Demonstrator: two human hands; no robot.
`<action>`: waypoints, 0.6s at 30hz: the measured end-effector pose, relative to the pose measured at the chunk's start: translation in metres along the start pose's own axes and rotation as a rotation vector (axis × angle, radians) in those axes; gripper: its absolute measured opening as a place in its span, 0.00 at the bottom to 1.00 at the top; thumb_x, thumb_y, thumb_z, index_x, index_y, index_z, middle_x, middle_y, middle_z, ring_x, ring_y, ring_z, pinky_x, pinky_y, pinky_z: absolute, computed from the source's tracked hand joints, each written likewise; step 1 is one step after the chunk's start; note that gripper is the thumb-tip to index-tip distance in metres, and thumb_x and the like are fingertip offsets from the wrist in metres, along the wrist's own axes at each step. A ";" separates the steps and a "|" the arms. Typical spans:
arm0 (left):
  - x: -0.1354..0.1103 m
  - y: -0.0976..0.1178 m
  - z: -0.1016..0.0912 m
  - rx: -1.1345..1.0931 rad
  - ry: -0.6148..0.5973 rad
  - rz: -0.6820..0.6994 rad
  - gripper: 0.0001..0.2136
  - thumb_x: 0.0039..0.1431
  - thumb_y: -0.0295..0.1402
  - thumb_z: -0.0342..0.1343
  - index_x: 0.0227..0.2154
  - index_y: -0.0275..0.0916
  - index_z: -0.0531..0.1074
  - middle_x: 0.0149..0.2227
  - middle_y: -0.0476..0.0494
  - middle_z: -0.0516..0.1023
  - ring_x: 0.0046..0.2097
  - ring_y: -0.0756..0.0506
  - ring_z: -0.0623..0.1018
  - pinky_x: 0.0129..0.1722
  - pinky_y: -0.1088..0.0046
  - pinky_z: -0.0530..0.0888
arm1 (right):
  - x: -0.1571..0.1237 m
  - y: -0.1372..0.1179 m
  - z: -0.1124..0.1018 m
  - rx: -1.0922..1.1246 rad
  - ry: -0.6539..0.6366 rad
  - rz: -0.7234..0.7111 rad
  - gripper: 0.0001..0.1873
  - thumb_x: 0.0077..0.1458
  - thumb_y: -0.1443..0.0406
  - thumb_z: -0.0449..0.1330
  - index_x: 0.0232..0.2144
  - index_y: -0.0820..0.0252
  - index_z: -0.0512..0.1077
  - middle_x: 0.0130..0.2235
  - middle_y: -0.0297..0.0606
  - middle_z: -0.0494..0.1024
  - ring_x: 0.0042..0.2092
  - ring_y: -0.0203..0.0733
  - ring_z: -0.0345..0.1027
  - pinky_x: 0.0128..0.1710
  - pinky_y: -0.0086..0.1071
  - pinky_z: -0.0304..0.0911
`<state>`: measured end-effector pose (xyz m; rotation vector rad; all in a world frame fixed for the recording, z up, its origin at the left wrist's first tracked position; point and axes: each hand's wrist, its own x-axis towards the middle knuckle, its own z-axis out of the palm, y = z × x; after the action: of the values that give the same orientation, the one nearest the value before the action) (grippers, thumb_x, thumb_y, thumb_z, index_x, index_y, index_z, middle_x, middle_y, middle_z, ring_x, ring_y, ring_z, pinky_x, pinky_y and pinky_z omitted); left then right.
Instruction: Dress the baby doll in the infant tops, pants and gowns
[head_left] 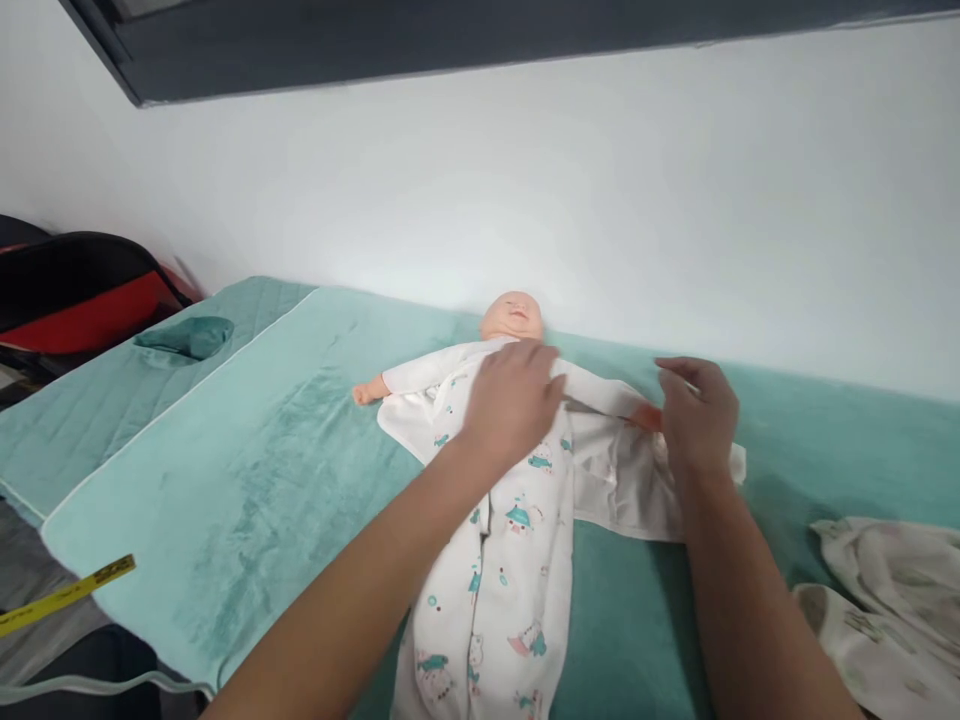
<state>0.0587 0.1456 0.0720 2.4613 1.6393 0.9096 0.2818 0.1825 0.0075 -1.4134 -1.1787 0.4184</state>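
Observation:
A baby doll [512,316] lies face up on a teal bed cover [247,480], its head near the wall. White sleeves cover its outstretched arms. A white baby romper [517,560] with small animal prints lies over its body, and a loose white part of the cloth [622,480] spreads beneath the arm on the right. Over the doll's upper chest, my left hand [514,395] is slightly blurred, thumb apart from the fingers, with nothing visible in it. My right hand [701,415] is curled beside the doll's hand and the cloth; whatever its fingers hold is hidden.
Crumpled printed baby clothing [892,600] lies at the lower right. At the left are a quilted section with a round hole [187,338], a black and red seat [90,295] and a yellow strip [67,595]. A white wall [375,190] rises behind the bed.

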 end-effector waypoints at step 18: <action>-0.052 -0.091 -0.006 -0.723 0.011 -0.412 0.23 0.57 0.44 0.59 0.54 0.47 0.65 0.66 0.43 0.54 0.68 0.41 0.54 0.67 0.59 0.55 | -0.047 -0.048 0.041 0.005 -0.652 -0.072 0.23 0.48 0.53 0.67 0.46 0.48 0.70 0.66 0.36 0.57 0.68 0.50 0.46 0.63 0.46 0.51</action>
<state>-0.0332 0.1388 0.0219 1.5790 1.3950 1.1730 0.2095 0.1560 0.0230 -1.2579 -1.7379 0.8709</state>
